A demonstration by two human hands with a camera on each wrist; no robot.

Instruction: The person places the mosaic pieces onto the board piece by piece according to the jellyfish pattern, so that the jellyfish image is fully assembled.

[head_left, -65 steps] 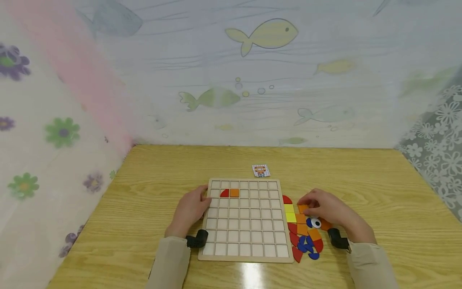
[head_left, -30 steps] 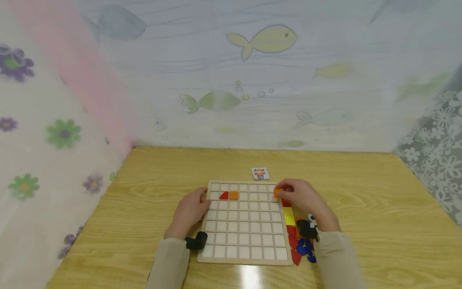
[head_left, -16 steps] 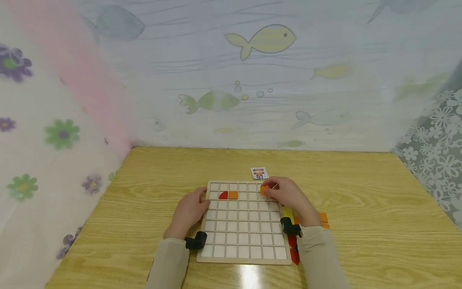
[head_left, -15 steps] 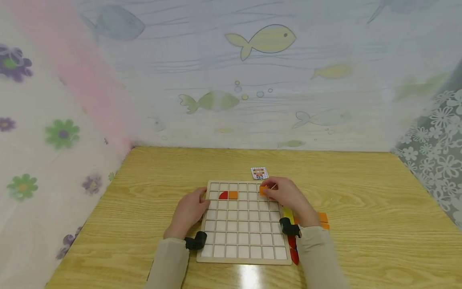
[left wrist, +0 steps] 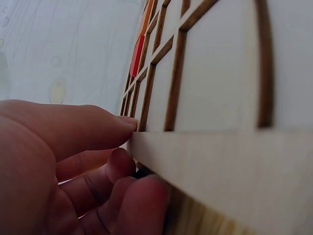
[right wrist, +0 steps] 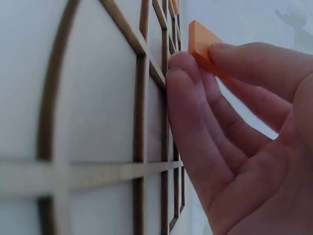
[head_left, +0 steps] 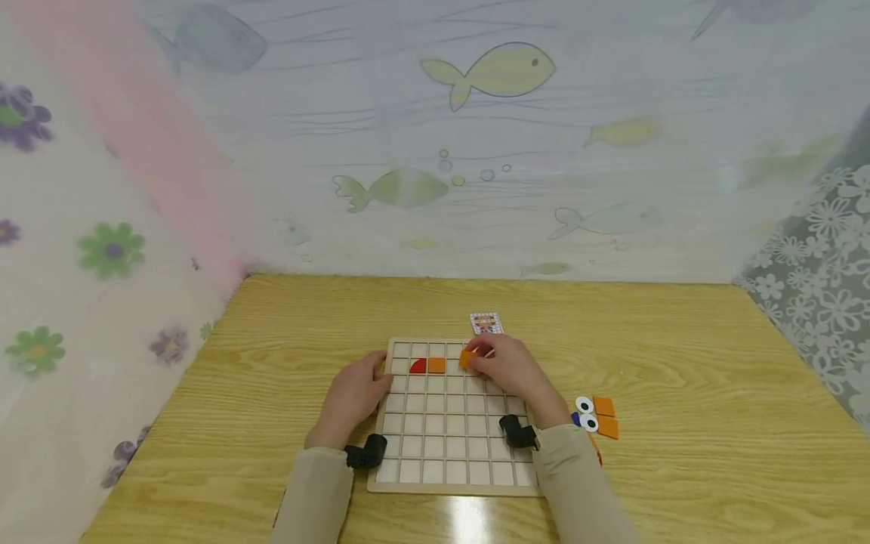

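A wooden grid board (head_left: 448, 453) lies on the table, with a red quarter-round piece (head_left: 418, 366) and an orange square (head_left: 436, 366) set in its second row. My right hand (head_left: 506, 368) pinches another orange square tile (head_left: 467, 358) (right wrist: 201, 40) just above the second row, a little right of the placed orange square. My left hand (head_left: 355, 397) grips the board's left edge (left wrist: 195, 147), thumb on top and fingers curled under it.
Loose pieces lie right of the board: two orange squares (head_left: 604, 416), white eye discs (head_left: 584, 412), a blue one and a red one partly hidden by my sleeve. A small pattern card (head_left: 485, 323) lies behind the board. Printed curtains wall the table.
My right hand picked an orange tile from the pile and carried it left across the board's top rows to near the placed orange square. The left hand stayed put.
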